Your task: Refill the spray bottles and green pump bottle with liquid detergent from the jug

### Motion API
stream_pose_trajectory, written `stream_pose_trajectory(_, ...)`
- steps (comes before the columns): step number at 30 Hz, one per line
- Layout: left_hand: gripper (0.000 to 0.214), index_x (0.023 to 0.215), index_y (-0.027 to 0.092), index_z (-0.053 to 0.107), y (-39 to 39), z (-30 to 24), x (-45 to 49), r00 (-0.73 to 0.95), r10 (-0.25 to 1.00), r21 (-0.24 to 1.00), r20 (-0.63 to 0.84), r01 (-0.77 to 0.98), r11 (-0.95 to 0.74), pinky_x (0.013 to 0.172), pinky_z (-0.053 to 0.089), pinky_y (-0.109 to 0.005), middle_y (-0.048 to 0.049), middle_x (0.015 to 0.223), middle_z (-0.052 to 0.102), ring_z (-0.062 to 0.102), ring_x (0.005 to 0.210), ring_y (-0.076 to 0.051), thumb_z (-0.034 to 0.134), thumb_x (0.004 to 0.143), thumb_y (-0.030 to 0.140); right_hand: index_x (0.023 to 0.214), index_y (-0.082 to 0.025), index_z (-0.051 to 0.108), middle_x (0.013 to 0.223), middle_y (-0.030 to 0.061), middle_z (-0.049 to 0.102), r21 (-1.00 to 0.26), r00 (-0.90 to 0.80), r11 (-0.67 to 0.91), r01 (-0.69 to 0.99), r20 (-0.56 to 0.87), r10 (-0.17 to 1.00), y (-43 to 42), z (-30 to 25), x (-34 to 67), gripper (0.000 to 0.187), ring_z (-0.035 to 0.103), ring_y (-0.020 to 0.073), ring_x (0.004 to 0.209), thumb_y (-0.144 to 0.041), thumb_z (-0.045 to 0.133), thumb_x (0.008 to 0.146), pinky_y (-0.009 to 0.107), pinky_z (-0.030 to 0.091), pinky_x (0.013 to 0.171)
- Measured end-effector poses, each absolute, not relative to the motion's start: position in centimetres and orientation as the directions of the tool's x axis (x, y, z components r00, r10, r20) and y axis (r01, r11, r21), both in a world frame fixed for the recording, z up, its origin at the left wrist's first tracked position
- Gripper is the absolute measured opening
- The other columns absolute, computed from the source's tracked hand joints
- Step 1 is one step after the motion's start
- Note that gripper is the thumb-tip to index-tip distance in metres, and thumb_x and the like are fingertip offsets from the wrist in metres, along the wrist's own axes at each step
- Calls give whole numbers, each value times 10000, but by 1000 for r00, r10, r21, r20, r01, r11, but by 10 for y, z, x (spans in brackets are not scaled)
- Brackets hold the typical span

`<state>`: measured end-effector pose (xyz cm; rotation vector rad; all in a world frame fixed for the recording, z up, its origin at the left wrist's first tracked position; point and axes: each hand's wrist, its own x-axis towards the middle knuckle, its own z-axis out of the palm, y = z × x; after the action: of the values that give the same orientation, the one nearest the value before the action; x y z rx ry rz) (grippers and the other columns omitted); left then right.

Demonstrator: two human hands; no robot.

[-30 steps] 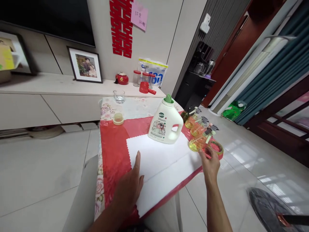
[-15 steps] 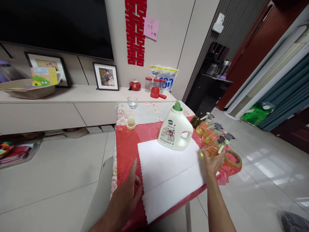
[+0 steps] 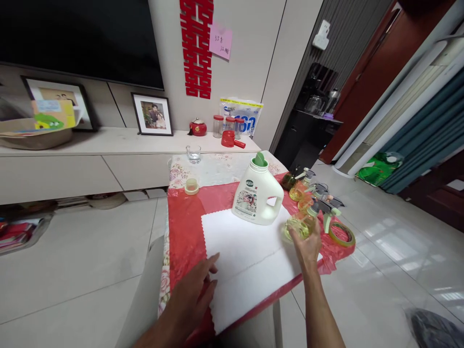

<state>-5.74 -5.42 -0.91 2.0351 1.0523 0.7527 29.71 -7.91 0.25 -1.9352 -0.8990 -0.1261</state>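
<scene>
My right hand point(image 3: 307, 244) is wrapped round a clear spray bottle point(image 3: 296, 228) of yellowish liquid, which leans over the right side of a white mat with a scalloped edge point(image 3: 246, 261). Its pale green trigger point(image 3: 327, 222) points to the right. My left hand point(image 3: 197, 290) hovers empty at the mat's left edge, fingers apart. On the back of the mat stands a white detergent jug point(image 3: 255, 195) with no cap on and a green spout point(image 3: 259, 159). Other spray bottles point(image 3: 299, 189) with amber liquid stand behind my right hand.
A pale cap point(image 3: 192, 186) lies on the red table cover point(image 3: 184, 227). A glass cup point(image 3: 193, 153) stands at the table's back. At the right edge lies a roll of tape point(image 3: 341, 234). Lidded jars point(image 3: 218, 126) and a red scoop point(image 3: 228, 139) are on the cabinet behind.
My right hand has brought the spray bottle left from the group, over the mat. My left hand has shifted slightly right, its fingers lower. The view has turned a little.
</scene>
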Motion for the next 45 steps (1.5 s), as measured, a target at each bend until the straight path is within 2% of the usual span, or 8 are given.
stream_pose_trajectory(5,361,1281,284,629,-33,39,-38,563,772,877,295,160,-452,1050,485,-386,-85,1290,657,609,1208,-243,513,942,326,1468,-163,405,1318,148,556,-858,389,37,513,271,880,-107,21,226,869,589,261,1161,-562,699,754,380,524,963)
stream_pose_trajectory(7,396,1324,267,605,-25,62,-30,618,738,937,270,7,-349,1111,424,-415,-102,1365,616,558,1283,-258,539,942,347,1526,-193,331,1435,145,459,-962,165,97,254,142,976,-118,23,199,924,492,280,1299,-471,733,743,417,440,1081)
stream_pose_trajectory(14,468,1271,208,659,-17,79,-25,856,509,910,95,-282,304,941,499,-393,-151,1230,710,659,1129,-300,732,827,336,1471,-193,475,1491,128,400,-988,-94,-129,87,-138,986,-141,20,166,1060,330,346,1417,-644,832,581,426,334,1157)
stream_pose_trajectory(23,320,948,171,773,-12,90,-24,866,496,945,58,-208,251,674,435,-248,-66,915,751,626,768,-158,829,684,342,1327,-183,612,1246,122,598,-934,-136,-337,-120,-321,937,-107,19,147,793,529,294,1248,-806,440,868,436,434,1071)
stream_pose_trajectory(29,362,916,171,754,-25,83,-10,646,763,951,33,-255,174,713,458,-267,-39,835,692,580,767,-163,868,634,367,1505,-130,390,1531,152,326,-969,74,103,223,122,990,-115,-23,150,1065,242,330,1463,-772,672,703,430,247,1215)
stream_pose_trajectory(36,376,948,178,725,-35,65,7,351,936,966,16,-247,76,715,442,-260,-7,780,619,520,747,-153,835,670,405,1526,-223,289,1413,112,440,-634,93,371,679,575,813,-92,-8,137,701,452,251,1315,-448,571,925,386,458,1075)
stream_pose_trajectory(40,360,1035,190,706,-34,64,4,401,915,966,44,-249,63,724,455,-266,-18,817,632,525,758,-160,777,748,394,1489,-219,330,1358,132,473,-606,166,312,732,603,781,-88,-7,133,628,477,271,1258,-428,557,941,426,486,1020)
stream_pose_trajectory(45,389,1251,233,645,-25,73,-19,680,726,982,108,-184,27,997,434,-375,-95,1170,663,579,1070,-240,605,911,417,1514,-220,315,1412,122,434,-832,102,272,483,363,926,-99,-12,146,863,462,319,1301,-614,647,822,401,477,1048)
